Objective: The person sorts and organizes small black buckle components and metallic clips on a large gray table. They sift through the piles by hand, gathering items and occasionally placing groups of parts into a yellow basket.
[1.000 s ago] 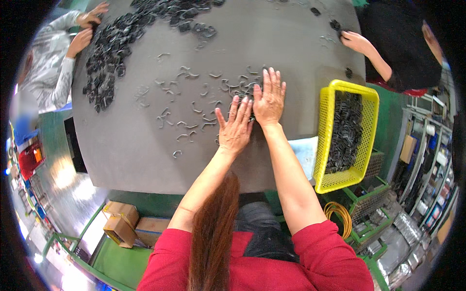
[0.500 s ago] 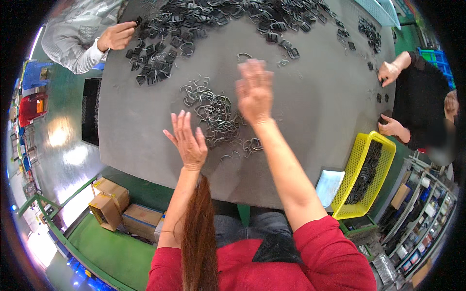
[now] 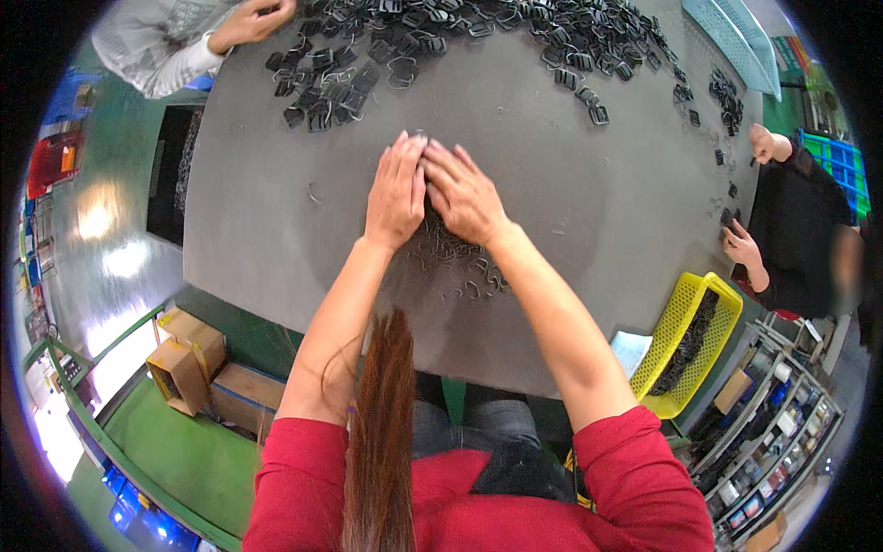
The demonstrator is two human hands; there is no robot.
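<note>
My left hand (image 3: 396,190) and my right hand (image 3: 462,195) lie on the grey table side by side. Their fingers are stretched out and slightly curved, with the fingertips close together at the far side. Between and beneath the palms is a pile of small bent dark metal rings (image 3: 441,247), partly hidden by my hands. Several loose rings (image 3: 483,279) spread from it toward me. A large heap of black plastic buckles (image 3: 589,46), some with bent rings among them, covers the far part of the table.
A yellow basket (image 3: 660,346) holding dark parts stands at the right edge beside a pale blue sheet (image 3: 630,351). A light blue basket (image 3: 736,41) is far right. One co-worker's hand (image 3: 253,23) is far left; another's hands (image 3: 741,245) handle buckles at right. Cardboard boxes (image 3: 189,359) stand left.
My hands have come together from apart, the left moving up and right, the right moving down. They now cover much of the ring pile. The far-left co-worker's hand has moved up.
</note>
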